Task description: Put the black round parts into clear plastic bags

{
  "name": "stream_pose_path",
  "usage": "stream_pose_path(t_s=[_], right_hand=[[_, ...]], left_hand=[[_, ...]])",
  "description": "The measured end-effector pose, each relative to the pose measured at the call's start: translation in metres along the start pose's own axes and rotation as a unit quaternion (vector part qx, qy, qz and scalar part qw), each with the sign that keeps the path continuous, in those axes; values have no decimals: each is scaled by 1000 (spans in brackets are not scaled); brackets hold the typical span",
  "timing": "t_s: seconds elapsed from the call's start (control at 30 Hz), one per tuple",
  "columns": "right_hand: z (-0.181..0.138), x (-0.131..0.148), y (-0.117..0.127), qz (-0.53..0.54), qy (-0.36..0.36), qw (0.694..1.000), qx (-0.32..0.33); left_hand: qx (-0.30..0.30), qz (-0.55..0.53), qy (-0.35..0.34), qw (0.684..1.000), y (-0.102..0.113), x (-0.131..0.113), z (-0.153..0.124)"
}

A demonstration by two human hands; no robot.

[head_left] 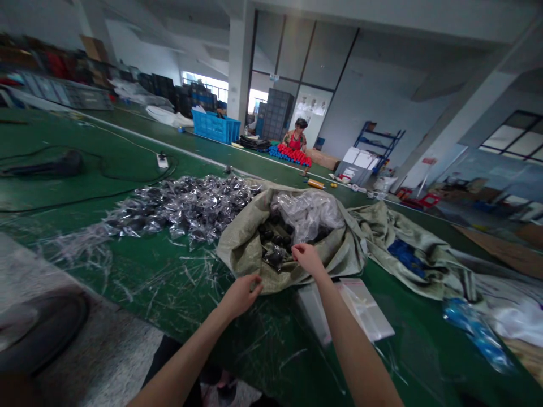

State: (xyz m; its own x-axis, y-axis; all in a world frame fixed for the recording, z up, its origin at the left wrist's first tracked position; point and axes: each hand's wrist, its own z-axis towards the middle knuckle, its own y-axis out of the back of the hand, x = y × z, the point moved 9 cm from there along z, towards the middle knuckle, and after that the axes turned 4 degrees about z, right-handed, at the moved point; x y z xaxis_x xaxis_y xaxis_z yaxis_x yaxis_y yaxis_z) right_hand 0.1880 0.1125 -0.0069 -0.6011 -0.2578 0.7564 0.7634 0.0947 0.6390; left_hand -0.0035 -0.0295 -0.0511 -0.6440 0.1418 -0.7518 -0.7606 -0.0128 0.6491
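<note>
A grey-green woven sack (339, 243) lies open on the green floor, holding black round parts (275, 240) and crumpled clear plastic (307, 212). My right hand (309, 259) reaches over the sack's near rim, fingers pinched together close to a bagged black part; whether it grips it I cannot tell. My left hand (242, 294) rests at the sack's front edge, fingers curled against the fabric. A pile of black parts in clear bags (182, 206) spreads to the left of the sack.
A stack of flat clear bags (360, 308) lies right of my right arm. Plastic strips litter the floor (169, 277). Cables and a power strip (162, 161) lie at left. Far off, a seated person (296, 138) works beside red and blue cylinders and a blue crate (214, 125).
</note>
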Motion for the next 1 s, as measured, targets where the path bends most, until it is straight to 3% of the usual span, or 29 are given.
stream_pose_path(t_s=[0.13, 0.27, 0.43, 0.53, 0.63, 0.7, 0.77, 0.83, 0.9, 1.0], right_hand=[[0, 13, -30, -94, 4, 995, 15], [-3, 25, -67, -229, 12, 972, 55], [-10, 55, -62, -236, 34, 971, 3], [-31, 98, -65, -184, 129, 974, -14], [-63, 147, -100, -91, 279, 950, 109], [-71, 163, -116, -29, 320, 932, 169], [-50, 154, -116, -3, 266, 952, 151], [-11, 126, -104, -44, 146, 986, 68], [25, 96, -93, -126, 47, 991, 10], [64, 73, -94, -170, -7, 985, -2]], left_hand=[[-41, -64, 16, 997, 14, 16, -13], [-54, -112, 30, 992, 22, 27, -22], [-69, -172, 47, 982, 42, 36, -27], [-82, -258, 80, 959, 52, 43, -22], [-76, -317, 112, 939, 56, 50, -16], [-76, -322, 110, 937, 65, 56, -12], [-90, -302, 117, 942, 83, 73, -8], [-119, -233, 164, 951, 108, 104, -6], [-162, -91, 238, 953, 141, 142, -5], [-177, -14, 294, 939, 174, 187, -1]])
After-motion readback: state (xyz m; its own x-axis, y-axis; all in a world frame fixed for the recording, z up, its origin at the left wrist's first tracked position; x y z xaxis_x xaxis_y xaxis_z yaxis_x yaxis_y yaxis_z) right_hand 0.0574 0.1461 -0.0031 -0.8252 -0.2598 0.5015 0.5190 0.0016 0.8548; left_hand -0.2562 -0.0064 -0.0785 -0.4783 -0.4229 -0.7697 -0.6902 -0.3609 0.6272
